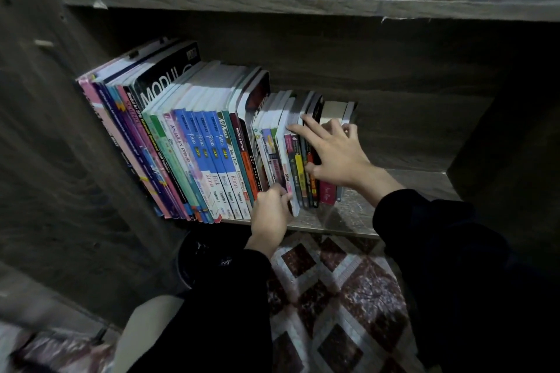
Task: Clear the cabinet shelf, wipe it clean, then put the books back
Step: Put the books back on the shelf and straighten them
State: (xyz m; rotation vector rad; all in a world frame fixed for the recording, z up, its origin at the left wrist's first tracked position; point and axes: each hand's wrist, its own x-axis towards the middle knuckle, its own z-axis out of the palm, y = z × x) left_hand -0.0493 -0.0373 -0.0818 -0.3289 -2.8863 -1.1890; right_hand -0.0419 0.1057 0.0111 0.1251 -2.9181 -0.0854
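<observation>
Every slot on your dark wood-grain cabinet shelf (348, 215) looks filled: a leaning row of tall colourful textbooks (197, 142) takes up the left and middle, with a cluster of shorter, thin-spined paperbacks (295, 160) beside it on the right. No cloth is in view. From this alone I cannot tell whether you have yet to clear anything or have just finished restocking. The bare strip of board at the right end gives no sign either way.

Your left hand (269, 215) is low at the shelf's front edge, its fingers curled in against the bottom ends of the paperbacks' spines, gripping them there. Your right hand (336, 154) reaches in from the right, fingers spread apart and laid over the paperbacks' top edges, thumb pressed against the spines. Both dark sleeves extend over the patterned tile floor (333, 297).
</observation>
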